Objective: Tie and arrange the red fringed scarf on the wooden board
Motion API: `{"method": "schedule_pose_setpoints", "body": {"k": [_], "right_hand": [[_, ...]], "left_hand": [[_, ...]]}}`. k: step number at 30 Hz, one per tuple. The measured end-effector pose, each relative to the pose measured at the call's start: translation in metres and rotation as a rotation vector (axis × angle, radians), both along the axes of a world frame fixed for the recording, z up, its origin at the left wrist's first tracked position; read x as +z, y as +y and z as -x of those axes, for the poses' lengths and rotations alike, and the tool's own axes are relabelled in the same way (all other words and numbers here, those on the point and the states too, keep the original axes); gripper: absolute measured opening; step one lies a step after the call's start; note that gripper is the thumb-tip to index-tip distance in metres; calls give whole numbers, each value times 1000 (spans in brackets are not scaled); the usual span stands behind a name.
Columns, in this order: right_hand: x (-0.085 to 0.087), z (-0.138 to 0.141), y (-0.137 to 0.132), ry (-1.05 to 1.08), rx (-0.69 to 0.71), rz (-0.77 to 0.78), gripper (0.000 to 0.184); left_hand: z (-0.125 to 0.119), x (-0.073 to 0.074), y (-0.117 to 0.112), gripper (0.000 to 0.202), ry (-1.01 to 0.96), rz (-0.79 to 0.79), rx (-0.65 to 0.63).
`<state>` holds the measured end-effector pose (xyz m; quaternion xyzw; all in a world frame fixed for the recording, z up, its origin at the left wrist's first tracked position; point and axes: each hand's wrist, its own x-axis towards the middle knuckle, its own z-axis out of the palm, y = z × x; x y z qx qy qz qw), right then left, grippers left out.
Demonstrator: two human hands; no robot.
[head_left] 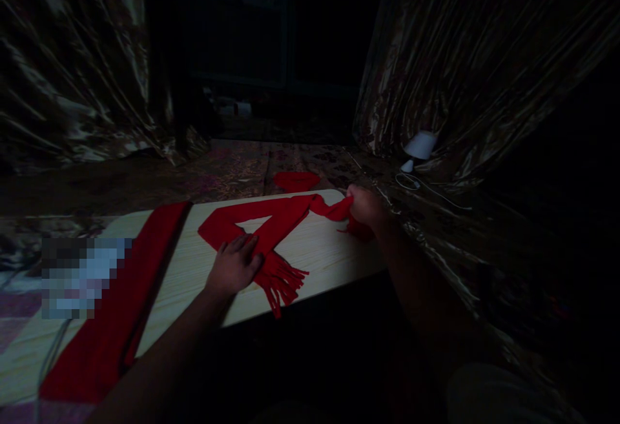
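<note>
A red fringed scarf (271,227) lies looped on a pale wooden board (320,256). Its tasselled end points toward me at the board's near edge. My left hand (235,268) rests flat on the scarf where the strands cross, fingers stretched out. My right hand (364,208) is closed round the scarf's far end at the board's right edge, pulling it taut. A second red scarf (116,314) lies in a long strip across the left part of the board. A smaller red piece (295,181) sits just beyond the board.
The scene is very dark. Shiny patterned fabric (484,56) hangs on both sides and covers the surface behind the board. A small white lamp-like object (420,146) with a thin cable stands at the right. A blurred patch lies at the left.
</note>
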<state>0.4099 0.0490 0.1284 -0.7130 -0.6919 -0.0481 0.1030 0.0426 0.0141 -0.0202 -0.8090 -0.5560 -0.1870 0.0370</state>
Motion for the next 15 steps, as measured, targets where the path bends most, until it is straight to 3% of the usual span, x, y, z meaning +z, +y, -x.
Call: {"method": "schedule_pose_setpoints", "body": {"k": [3,5,10,12,15], "right_hand": [[-15,-6,-2,13,251,505,24],[-29,-10,-3,42,284,662,33],[-59,-8,0,77,-93,313,61],[-67,-5,5,69,-154,336,65],[-73,0,11,71,-116,400,49]], "left_hand": [[0,0,0,61,-7,10,6],[0,-1,0,60,-11,17,9],[0,0,0,60,-32,-4,-1],[0,0,0,61,-30,-6,-6],[1,-1,1,62,-24,-6,-8]]}}
